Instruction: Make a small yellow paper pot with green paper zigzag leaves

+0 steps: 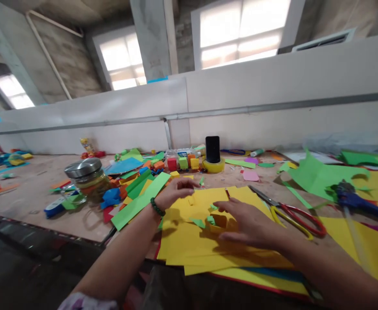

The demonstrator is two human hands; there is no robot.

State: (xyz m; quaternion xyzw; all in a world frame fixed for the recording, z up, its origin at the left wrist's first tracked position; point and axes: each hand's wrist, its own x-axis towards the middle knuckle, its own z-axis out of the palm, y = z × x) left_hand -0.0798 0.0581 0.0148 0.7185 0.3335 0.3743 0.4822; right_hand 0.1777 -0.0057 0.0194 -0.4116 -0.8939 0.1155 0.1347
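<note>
My left hand (pixel 175 192), with a dark green beaded bracelet on its wrist, reaches over the left side of the yellow paper sheets (pixel 179 245). Its fingers are stretched out and I see nothing in them. My right hand (pixel 248 224) hovers with thumb and fingers apart beside a small open yellow paper box (pixel 220 222). Light green paper scraps (pixel 198 223) lie at the box's left. A thin red and dark stick, perhaps a pencil (pixel 227 193), pokes up just beyond my right fingers. Close to my right wrist rest scissors (pixel 292 213) with red and yellow handles.
At the left stands a glass jar (pixel 90 183) with a metal lid, near a green paper strip (pixel 143 200). Several coloured paper cubes (pixel 182 162) line the back. A phone (pixel 212 149) leans upright on a yellow tape roll (pixel 213 165). A blue glue gun (pixel 360 200) lies right.
</note>
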